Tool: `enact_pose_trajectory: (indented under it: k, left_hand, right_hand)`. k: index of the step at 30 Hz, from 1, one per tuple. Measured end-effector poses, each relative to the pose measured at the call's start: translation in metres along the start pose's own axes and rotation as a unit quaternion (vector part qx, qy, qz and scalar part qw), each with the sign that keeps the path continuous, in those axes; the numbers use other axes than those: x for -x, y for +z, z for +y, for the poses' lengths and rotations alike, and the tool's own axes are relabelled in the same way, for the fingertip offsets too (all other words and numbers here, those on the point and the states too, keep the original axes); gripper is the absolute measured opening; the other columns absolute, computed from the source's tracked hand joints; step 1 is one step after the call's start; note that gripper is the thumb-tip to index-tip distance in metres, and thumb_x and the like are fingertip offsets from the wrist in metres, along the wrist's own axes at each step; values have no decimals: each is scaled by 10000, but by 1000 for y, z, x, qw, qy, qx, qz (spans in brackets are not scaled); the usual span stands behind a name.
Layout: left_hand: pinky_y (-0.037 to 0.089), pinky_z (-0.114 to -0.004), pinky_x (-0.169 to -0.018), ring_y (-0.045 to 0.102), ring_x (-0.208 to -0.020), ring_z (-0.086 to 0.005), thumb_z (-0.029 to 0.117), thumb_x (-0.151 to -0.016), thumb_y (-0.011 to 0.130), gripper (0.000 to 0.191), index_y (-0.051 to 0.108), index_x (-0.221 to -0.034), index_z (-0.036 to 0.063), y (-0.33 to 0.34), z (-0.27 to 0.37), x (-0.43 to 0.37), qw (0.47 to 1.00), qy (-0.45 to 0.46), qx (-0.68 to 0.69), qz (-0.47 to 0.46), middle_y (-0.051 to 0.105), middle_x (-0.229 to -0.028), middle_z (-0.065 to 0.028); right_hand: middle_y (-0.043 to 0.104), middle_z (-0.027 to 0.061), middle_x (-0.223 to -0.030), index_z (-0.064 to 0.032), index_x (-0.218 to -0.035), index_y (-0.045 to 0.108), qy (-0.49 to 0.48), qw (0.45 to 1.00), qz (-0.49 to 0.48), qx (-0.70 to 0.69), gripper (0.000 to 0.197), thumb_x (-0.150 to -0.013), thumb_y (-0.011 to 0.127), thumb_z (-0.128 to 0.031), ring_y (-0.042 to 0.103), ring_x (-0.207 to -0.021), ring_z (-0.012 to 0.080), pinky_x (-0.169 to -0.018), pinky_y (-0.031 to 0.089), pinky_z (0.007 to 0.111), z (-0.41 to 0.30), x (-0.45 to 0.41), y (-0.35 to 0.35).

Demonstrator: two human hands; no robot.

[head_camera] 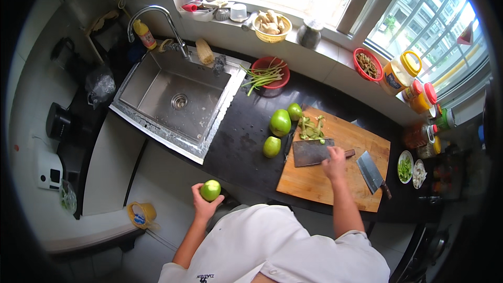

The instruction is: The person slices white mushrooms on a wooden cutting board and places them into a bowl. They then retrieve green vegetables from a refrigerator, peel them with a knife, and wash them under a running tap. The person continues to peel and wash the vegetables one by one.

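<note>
My left hand [204, 202] grips a round green vegetable [211, 191] with a pale trimmed top, in front of the counter. On the wooden cutting board [314, 182], a cleaver [313, 153] lies flat, its dark blade pointing left. My right hand [335, 165] is over the rear of that blade, by the wooden handle; whether the fingers grip it is hidden. Cut green stem tops [312, 127] are heaped above the blade. A second cleaver [369, 172] rests at the board's right. Left of the board are three more round green vegetables [280, 122].
A steel sink [157, 90] with a tall faucet [173, 23] is at the left. Behind the counter's middle, a red basin [281, 80] bears long green stalks. Two small dishes [404, 169] of cut food sit at the right. Jars [397, 74] and a ginger basket [272, 27] line the sill.
</note>
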State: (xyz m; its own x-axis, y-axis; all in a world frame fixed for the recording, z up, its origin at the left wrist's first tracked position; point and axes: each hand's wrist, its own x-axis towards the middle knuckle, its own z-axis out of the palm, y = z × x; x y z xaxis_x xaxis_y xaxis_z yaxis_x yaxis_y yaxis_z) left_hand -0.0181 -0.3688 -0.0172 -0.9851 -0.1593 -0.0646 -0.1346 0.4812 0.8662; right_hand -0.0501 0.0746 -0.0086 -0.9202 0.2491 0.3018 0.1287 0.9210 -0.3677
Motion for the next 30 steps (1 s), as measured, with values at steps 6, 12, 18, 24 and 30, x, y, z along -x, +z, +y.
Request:
enact_pose_trajectory:
  k: [6, 12, 18, 24, 30]
  left_hand:
    - [447, -364, -782, 519, -881, -224, 211, -592, 836, 687, 387, -1090, 57, -76, -43, -47, 999, -28, 44, -13, 506, -973, -117]
    - [467, -307, -681, 538, -789, -181, 174, -649, 815, 619, 379, -1074, 59, -108, -41, -122, 993, -4, 116, 23, 527, -915, -89]
    - [400, -212, -437, 529, -543, -97, 61, -739, 732, 483, 347, -1029, 87, -113, -26, -192, 924, -161, 346, -38, 558, -780, -51]
    - [404, -227, -436, 555, -574, -144, 91, -764, 713, 443, 378, -1053, 108, -144, -19, -264, 890, -237, 390, -24, 544, -872, -57]
    - [417, -231, -446, 555, -593, -167, 154, -765, 714, 454, 388, -1081, 141, -166, -34, -336, 860, -268, 434, -3, 535, -911, -67]
  right_hand:
    - [556, 172, -1019, -6, -1030, 594, 18, 995, 19, -95, 406, -665, 727, -125, 535, -958, 340, -842, 444, 396, -143, -3, 49]
    - [574, 169, -990, 9, -1006, 597, 4, 988, 23, -153, 377, -670, 727, -105, 551, -935, 336, -830, 449, 389, -210, -29, 51]
    - [611, 151, -897, 12, -949, 612, -23, 967, -17, -253, 327, -680, 743, -119, 610, -815, 298, -737, 493, 349, -256, -85, 91]
    - [620, 160, -998, 8, -1051, 596, -89, 936, -144, -307, 408, -749, 711, -241, 617, -901, 301, -791, 493, 350, -341, -170, 154]
    - [498, 217, -1268, 36, -1217, 503, -145, 878, -271, -367, 545, -828, 627, -325, 476, -1185, 340, -980, 397, 362, -426, -255, 230]
